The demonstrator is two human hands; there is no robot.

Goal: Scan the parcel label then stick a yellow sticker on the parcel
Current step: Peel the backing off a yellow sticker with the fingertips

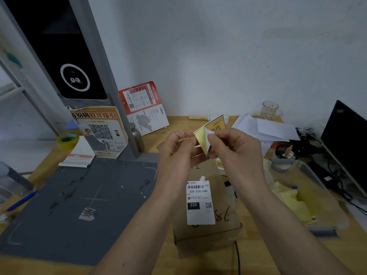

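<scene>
Wooden surface (158,261) against white wall. Cardboard parcel (206,231) flat on surface, white shipping label (200,203) on top face. Above parcel: left hand (176,150) and right hand (236,149) both pinching yellow sticker (201,138), white backing partly peeled. Grey scan mat (79,207) left of parcel.

I am seeing dim, bluish light; edges are bending and blurring around the parcel (206,215), whose label (200,203) is staying sharp.
</scene>
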